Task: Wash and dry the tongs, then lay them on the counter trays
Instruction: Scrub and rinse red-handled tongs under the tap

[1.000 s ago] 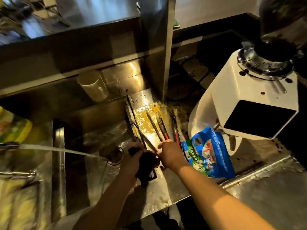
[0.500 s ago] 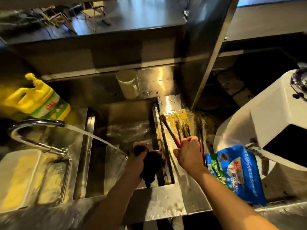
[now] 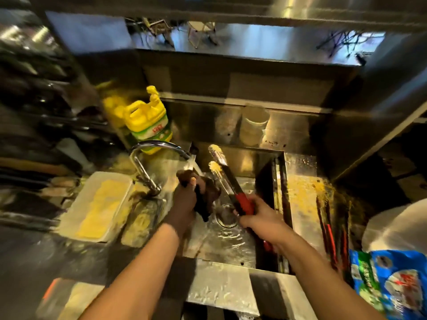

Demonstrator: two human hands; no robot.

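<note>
- Tongs [image 3: 227, 179], centre of frame over the sink [image 3: 231, 248]: metal arms, red grip, tips crusted yellow; we judge them stiff, light, slippery when wet.
- Right hand [image 3: 258, 218]: we clasp the red grip, the sound place to hold.
- Left hand [image 3: 187, 199]: we clutch a dark cloth [image 3: 204, 199] under the faucet [image 3: 157, 158] stream.
- More tongs [image 3: 329, 229] lie on the surface, right of frame.
</note>
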